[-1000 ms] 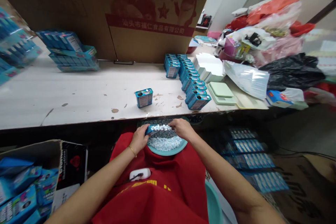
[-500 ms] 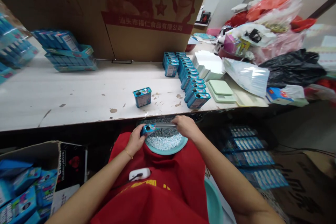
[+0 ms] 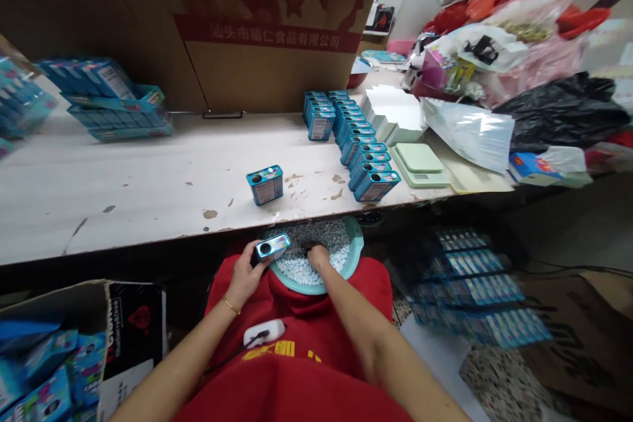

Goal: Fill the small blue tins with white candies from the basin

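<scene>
My left hand [image 3: 246, 275] grips a small blue tin [image 3: 273, 247] by its end, its top with a dark round spot facing up. The tin is over the left rim of a turquoise basin [image 3: 353, 252]. Small white and pale blue pellets, like mints [image 3: 332, 232], fill the basin. Down among them is my right hand [image 3: 318, 255], fingers closed and pointing into the pellets; what they hold is hidden. Another blue tin [image 3: 266, 184] stands alone on the white table, just beyond my left hand.
Rows of blue tins [image 3: 360, 145] stand to the right on the table [image 3: 148, 198], beside white cards [image 3: 393, 112] and a pale green scale [image 3: 420, 161]. A large carton [image 3: 267, 72] stands behind. Packed tins [image 3: 116, 102] sit at left; a box of blue packets [image 3: 54, 369] is lower left.
My right hand has moved left and down into the pellets; the clear, blurred thing it held by the tin no longer shows. My left hand still holds the tin, shifted slightly left.
</scene>
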`<action>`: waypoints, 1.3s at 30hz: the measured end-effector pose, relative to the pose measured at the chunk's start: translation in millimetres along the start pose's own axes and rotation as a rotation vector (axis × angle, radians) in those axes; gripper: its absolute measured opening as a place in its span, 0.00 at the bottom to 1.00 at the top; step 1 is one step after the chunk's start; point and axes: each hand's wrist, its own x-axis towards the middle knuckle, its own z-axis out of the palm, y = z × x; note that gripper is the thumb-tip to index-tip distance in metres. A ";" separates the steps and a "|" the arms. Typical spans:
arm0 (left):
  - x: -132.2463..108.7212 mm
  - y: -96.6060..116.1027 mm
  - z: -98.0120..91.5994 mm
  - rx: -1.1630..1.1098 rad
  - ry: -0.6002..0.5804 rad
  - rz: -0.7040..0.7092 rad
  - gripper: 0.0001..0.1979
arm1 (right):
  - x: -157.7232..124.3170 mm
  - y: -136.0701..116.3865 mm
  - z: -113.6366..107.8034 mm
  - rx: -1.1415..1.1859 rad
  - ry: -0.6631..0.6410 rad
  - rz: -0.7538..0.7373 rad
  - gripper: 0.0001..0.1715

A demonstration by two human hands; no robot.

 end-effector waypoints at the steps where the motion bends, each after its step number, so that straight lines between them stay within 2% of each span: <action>1: -0.2 -0.2 -0.3 0.002 0.007 0.002 0.19 | 1.6 4.2 0.4 0.053 0.001 0.011 0.21; 5: -1.1 0.6 -0.8 0.014 0.032 -0.017 0.20 | -0.8 24.5 -16.1 0.225 -0.009 -0.020 0.20; 10: 0.5 6.5 1.2 0.004 0.005 -0.023 0.20 | -19.6 35.9 -67.7 0.344 0.024 -0.097 0.17; 14: 4.5 10.9 4.8 0.000 -0.018 0.030 0.20 | -36.5 29.3 -110.6 0.368 0.038 -0.195 0.16; 17: 8.3 13.3 7.2 0.037 -0.034 0.090 0.20 | -42.1 11.9 -130.6 0.288 -0.017 -0.233 0.17; 21: 11.3 15.9 9.6 0.107 -0.041 0.116 0.21 | -45.4 -23.8 -144.1 0.014 -0.094 -0.271 0.19; 26: 10.9 14.3 12.4 0.158 -0.051 0.155 0.22 | -56.7 -69.6 -159.1 -0.385 -0.074 -0.285 0.18; 29: 9.8 12.9 12.6 0.152 -0.057 0.148 0.22 | -64.6 -89.8 -167.7 -0.515 -0.076 -0.285 0.17; 34: 7.1 12.9 11.9 0.119 -0.044 0.140 0.21 | -73.5 -105.6 -173.1 -0.566 -0.054 -0.300 0.18; 39: 5.1 13.4 11.9 0.067 -0.029 0.130 0.20 | -80.8 -100.5 -174.7 -0.574 -0.047 -0.282 0.17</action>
